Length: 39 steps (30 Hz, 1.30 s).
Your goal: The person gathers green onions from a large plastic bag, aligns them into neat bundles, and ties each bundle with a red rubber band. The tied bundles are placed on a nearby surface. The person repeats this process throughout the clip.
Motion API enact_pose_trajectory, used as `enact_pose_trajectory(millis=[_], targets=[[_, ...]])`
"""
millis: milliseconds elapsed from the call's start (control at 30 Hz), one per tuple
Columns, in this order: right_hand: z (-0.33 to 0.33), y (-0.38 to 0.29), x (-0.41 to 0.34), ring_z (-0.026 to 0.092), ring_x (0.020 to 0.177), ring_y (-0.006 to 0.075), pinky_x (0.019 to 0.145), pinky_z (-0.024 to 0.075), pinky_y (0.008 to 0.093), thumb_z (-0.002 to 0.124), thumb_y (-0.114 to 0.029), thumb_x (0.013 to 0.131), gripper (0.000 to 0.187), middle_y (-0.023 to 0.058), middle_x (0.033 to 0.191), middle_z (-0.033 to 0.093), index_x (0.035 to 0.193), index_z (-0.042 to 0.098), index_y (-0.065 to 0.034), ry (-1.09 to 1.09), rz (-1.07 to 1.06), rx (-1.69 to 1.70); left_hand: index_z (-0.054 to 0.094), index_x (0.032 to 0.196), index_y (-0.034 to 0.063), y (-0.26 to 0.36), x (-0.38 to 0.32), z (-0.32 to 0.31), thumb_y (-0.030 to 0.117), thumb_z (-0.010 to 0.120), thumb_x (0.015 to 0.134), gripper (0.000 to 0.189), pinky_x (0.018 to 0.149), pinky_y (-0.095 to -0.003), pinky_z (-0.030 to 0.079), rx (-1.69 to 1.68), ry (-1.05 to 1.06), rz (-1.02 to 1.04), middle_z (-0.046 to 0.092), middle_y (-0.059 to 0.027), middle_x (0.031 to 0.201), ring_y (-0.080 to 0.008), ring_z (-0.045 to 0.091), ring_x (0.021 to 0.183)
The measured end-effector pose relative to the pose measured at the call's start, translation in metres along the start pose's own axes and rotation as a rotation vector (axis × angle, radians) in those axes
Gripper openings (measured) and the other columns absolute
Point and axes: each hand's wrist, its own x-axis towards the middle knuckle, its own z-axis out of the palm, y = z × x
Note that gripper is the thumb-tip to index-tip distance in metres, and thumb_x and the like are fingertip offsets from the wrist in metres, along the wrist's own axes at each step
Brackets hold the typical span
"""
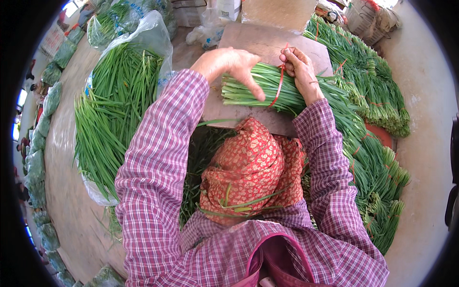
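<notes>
Across a wooden board (pixel 240 37) in front of me lies a thick bunch of garlic chives (pixel 238 91), pale cut ends to the left and green leaves trailing right. A red tie (pixel 279 88) circles the bunch near its middle. My right hand (pixel 300 68) pinches the upper end of that tie between thumb and fingers, above the bunch. My left hand (pixel 238 68) arches over the pale stems with thumb and fingers apart; whether it touches them is hard to tell.
At left, loose chives (pixel 104 118) spill from a clear plastic bag (pixel 163 30). Tied bunches (pixel 376 97) are heaped along the right. A red floral cloth (pixel 247 161) covers my lap, with stray leaves on it. Filled bags (pixel 36 168) line the far left; crates (pixel 188 12) stand behind.
</notes>
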Motion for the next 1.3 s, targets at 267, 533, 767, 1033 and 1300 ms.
enact_pose_trajectory(millis=[267,533,767,1033,1300], targets=[[-0.01,-0.002,0.014,0.049,0.064,0.0021,0.053,0.0362,0.0178,0.056,-0.019,0.1,0.016,-0.0004,0.097,0.066,0.106,0.061,-0.0052,-0.007,0.11,-0.096,0.037,0.138,-0.0092,0.018,-0.009,0.053,0.06,0.089,0.045,0.127,0.106,-0.0532,0.035,0.166,0.397,0.012,0.055,-0.0239,0.122,-0.0382,0.051,0.122],[-0.011,-0.014,-0.076,0.054,0.116,0.0328,0.1,0.0403,0.0451,0.061,-0.039,0.094,0.05,0.0112,0.127,0.058,0.136,0.051,-0.0127,0.323,-0.601,-1.465,0.049,0.113,-0.0029,0.017,0.004,0.059,0.051,0.09,0.048,0.094,0.093,-0.0445,0.044,0.096,0.407,-0.059,0.059,-0.0201,0.107,-0.0377,0.058,0.106],[-0.041,0.033,-0.085,0.048,0.126,0.024,0.109,0.028,0.0461,0.062,-0.045,0.089,0.05,-0.0019,0.132,0.056,0.135,0.056,-0.0268,0.366,-0.654,-1.586,0.034,0.146,0.0,0.037,0.002,0.078,0.05,0.091,0.045,0.127,0.094,-0.0456,0.043,0.193,0.559,-0.087,0.055,-0.0195,0.116,-0.0362,0.054,0.112],[-0.039,0.017,-0.092,0.05,0.123,0.0274,0.108,0.0304,0.0474,0.058,-0.05,0.092,0.051,0.0021,0.132,0.056,0.135,0.056,-0.0238,0.256,-0.552,-1.537,0.038,0.144,0.001,0.046,-0.007,0.071,0.047,0.093,0.042,0.125,0.111,-0.0593,0.029,0.193,0.461,-0.124,0.053,-0.0237,0.126,-0.0401,0.047,0.126],[-0.008,-0.029,-0.049,0.067,0.1,0.0298,0.088,0.0482,0.042,0.065,-0.04,0.089,0.036,0.0082,0.101,0.073,0.114,0.067,-0.0151,0.171,-0.323,-1.273,0.042,0.134,-0.0114,0.063,0.007,0.066,0.045,0.095,0.042,0.12,0.113,-0.0577,0.028,0.282,0.425,-0.165,0.052,-0.0273,0.127,-0.0412,0.044,0.129]])
